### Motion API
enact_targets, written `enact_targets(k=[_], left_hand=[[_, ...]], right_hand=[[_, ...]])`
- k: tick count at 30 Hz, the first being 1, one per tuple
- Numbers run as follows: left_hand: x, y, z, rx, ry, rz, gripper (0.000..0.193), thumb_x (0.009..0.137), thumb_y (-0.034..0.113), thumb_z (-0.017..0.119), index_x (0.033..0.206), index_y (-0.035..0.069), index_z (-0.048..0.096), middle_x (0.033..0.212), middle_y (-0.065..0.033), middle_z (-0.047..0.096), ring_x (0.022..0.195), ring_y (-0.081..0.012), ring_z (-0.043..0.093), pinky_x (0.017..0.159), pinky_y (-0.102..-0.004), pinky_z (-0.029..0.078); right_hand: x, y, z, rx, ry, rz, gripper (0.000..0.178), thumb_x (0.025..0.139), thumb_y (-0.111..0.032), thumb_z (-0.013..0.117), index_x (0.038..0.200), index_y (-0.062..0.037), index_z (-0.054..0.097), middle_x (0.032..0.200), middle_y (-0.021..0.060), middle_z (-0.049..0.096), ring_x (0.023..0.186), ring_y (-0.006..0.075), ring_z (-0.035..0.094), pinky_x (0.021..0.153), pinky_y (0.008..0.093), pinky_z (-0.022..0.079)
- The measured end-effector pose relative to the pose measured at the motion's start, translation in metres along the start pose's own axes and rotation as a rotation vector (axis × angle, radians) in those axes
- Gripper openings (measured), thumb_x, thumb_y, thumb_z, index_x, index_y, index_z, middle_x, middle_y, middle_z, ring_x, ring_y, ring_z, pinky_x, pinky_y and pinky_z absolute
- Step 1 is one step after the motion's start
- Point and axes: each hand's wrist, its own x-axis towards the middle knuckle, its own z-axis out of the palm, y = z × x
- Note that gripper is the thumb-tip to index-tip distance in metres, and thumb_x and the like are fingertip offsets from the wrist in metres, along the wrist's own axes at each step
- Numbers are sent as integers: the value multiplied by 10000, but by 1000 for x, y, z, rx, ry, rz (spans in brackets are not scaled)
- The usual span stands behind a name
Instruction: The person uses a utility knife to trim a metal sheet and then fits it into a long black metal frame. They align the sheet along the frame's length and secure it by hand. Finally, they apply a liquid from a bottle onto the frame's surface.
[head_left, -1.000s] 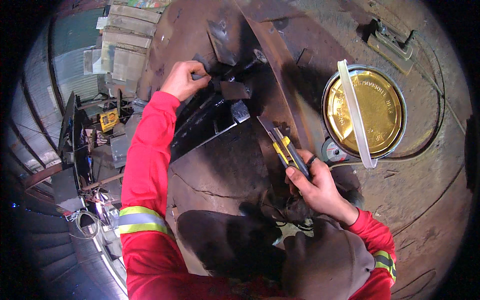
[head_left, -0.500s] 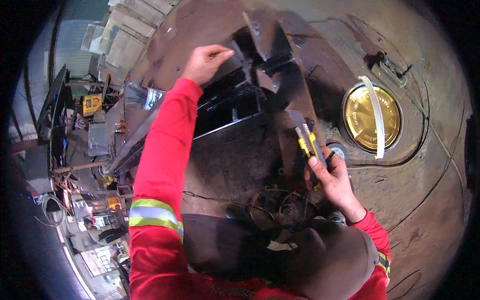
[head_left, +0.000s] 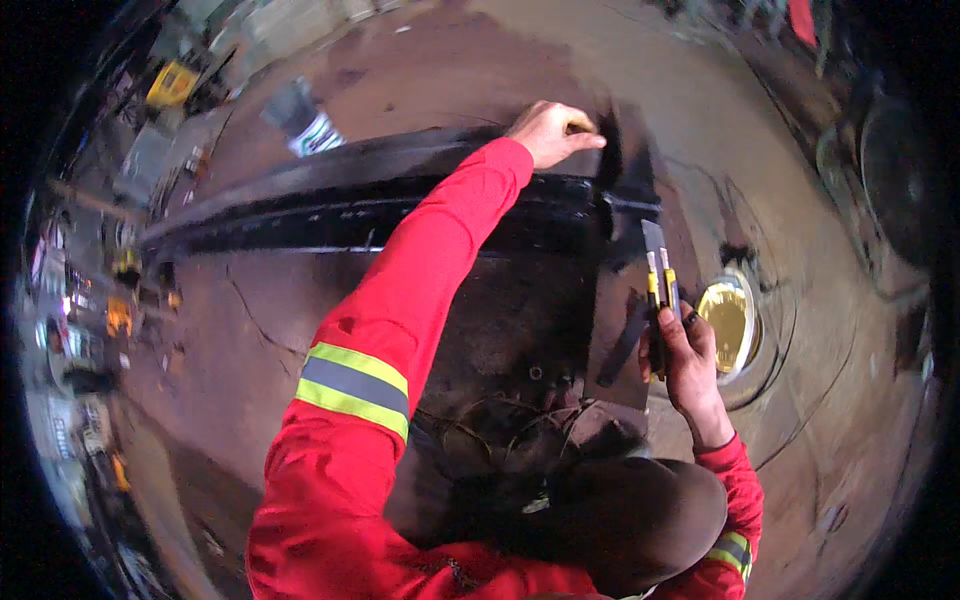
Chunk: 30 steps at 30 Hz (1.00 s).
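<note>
Left hand (head_left: 550,133) now nearer beam's end (head_left: 628,202), grip unclear; bladed tool (head_left: 655,286) in right hand (head_left: 690,358)

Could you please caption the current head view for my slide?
Right hand gripping yellow-trimmed tools, left hand near a long black beam.

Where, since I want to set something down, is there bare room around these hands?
Bare floor shows beyond the dark beam, between the labelled container and the left hand. Another patch lies left of the red sleeve, below the beam, crossed by a thin wire. Around the right hand, bucket and tangled wires it is crowded.
</note>
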Motion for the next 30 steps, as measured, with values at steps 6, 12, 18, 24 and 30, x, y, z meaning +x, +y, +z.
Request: enact_targets(k=[6,12,18,24,30], left_hand=[[-73,-74,-125,6,603,-308,255,868,268,687,884,15,715,774,-61,702,753,-135,640,716,-315,507],[-199,-182,-234,-176,1134,-549,274,793,282,685,825,12,718,725,-137,696,702,-219,684,691,-355,521],[-300,-221,-271,146,1298,-932,319,777,304,635,873,12,719,864,-214,689,868,-363,674,800,-443,507],[-299,-194,-259,373,1170,-1087,324,780,339,633,918,62,730,930,-207,689,928,-388,655,847,-470,508],[-267,-182,-239,544,1084,-1003,306,786,330,612,838,44,710,882,-195,687,881,-377,660,805,-472,511]], right_hand=[[38,-43,67,-198,-72,-17,240,1001,-265,497,946,-31,500,663,71,576,481,151,535,438,270,422],[84,-32,156,-265,-212,18,195,1002,-218,484,956,-28,484,694,75,576,523,153,542,461,293,434],[98,21,212,-324,-401,235,112,992,-129,472,1057,-41,450,776,73,577,572,143,545,507,294,463],[120,118,180,-521,-524,176,183,936,-94,542,1090,-27,468,799,52,586,687,132,578,585,299,470],[100,161,171,-851,-623,140,354,857,-105,576,1163,29,459,823,107,570,704,203,538,606,374,452]])
